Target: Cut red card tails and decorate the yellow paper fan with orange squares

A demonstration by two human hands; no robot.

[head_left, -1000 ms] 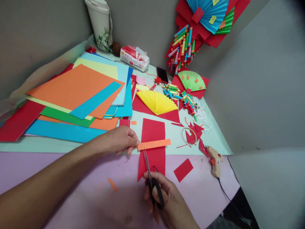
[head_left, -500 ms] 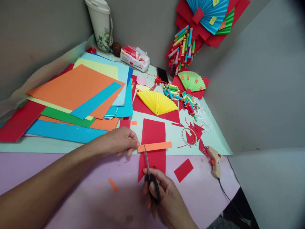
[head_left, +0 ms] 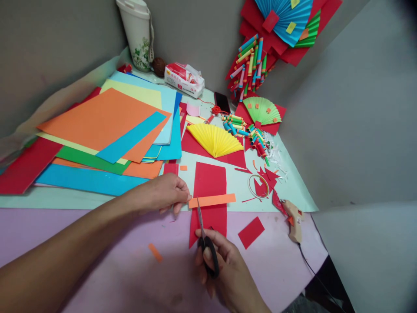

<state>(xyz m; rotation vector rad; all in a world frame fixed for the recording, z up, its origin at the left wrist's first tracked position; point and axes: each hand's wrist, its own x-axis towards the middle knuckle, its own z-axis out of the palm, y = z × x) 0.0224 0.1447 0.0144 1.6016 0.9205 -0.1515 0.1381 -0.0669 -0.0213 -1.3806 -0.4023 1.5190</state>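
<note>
My left hand [head_left: 172,193] pinches the left end of an orange paper strip [head_left: 216,200], which stretches out to the right over a red paper strip [head_left: 210,180]. Black-handled scissors [head_left: 209,254] are in my right hand [head_left: 224,265], with fingers in the loops. Their blades point away from me and cross the orange strip near its left end, close to my left fingertips. A small orange paper piece [head_left: 155,252] lies on the purple surface, and a tiny orange square [head_left: 183,168] lies beyond my left hand.
Stacked coloured paper [head_left: 107,121] covers the left. A yellow folded fan [head_left: 215,141] rests behind the red strip. To the right are a red rectangle [head_left: 251,232], a tape roll [head_left: 258,187] and a corded glue gun [head_left: 294,221]. A cup [head_left: 137,34] stands at the back.
Almost nothing differs. Both hands, the scissors and the orange strip keep nearly the same place, with only a very slight shift of the strip's right end.
</note>
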